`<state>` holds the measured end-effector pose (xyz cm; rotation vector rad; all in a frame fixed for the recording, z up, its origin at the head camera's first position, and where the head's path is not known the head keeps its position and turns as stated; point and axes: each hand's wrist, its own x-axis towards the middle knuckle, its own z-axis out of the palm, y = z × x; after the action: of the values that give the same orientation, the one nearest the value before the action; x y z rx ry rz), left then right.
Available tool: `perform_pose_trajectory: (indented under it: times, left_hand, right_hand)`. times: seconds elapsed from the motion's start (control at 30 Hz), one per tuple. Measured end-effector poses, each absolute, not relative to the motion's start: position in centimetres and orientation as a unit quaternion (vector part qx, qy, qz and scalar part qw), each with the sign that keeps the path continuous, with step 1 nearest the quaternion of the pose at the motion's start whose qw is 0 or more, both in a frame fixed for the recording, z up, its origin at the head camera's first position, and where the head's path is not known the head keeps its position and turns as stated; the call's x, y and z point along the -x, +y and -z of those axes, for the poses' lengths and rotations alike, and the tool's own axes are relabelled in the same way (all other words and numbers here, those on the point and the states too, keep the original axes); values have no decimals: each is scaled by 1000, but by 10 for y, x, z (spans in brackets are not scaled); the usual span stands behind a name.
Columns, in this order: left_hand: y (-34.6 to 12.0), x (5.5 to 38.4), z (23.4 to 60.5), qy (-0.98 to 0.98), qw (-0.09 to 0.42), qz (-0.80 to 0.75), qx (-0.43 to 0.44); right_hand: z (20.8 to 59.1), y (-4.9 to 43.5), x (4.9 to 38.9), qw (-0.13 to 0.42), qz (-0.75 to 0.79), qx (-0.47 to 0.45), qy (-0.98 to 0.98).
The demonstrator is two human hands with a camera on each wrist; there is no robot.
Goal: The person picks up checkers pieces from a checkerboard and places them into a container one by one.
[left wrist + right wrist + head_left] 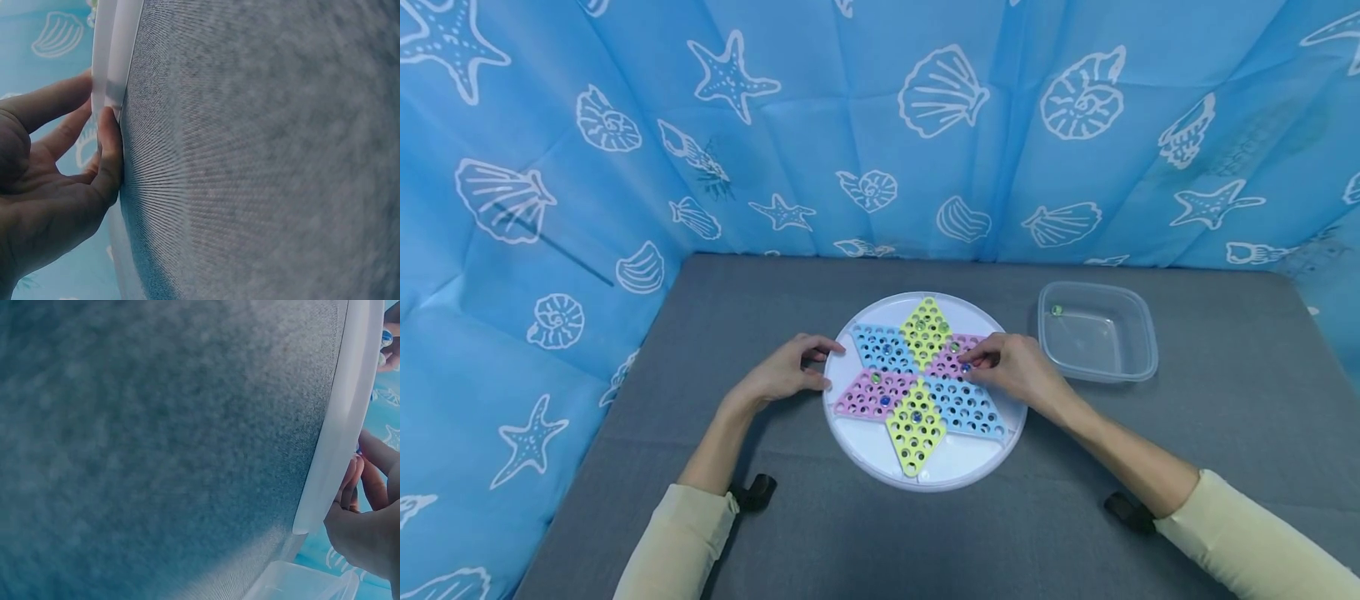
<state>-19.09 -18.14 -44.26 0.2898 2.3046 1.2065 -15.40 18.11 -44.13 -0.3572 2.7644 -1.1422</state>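
A round white Chinese checkers board [865, 450] with a star of pink, yellow and blue holed sections lies on the table. My left hand [786, 367] holds the board's left rim, thumb and fingers at the edge; the left wrist view shows this hand [69, 156] against the white rim. Over the right pink section, my right hand [1018, 371] pinches a blue marble [966, 367] between thumb and fingers, low at the holes. A green marble [954, 347] sits just beyond it. Other green and blue marbles, such as a blue marble [917, 417] in the near yellow section, rest in holes.
A clear plastic container [1138, 367] stands to the right of the board, with a green marble [1057, 310] inside. Grey cloth [880, 550] covers the table. Behind and to the left hangs a blue curtain [820, 125] printed with shells and starfish.
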Motion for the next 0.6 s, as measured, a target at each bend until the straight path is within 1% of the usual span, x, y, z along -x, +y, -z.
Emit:
perform_pose_trajectory:
  times: [0.27,0.6]
  left_hand:
    - [-181,191,442,852,256,-442,-116]
    - [-183,190,442,849,256,-446,-122]
  right_hand:
    - [440,184,152,56,376,127,916]
    - [420,189,150,32,388,172,905]
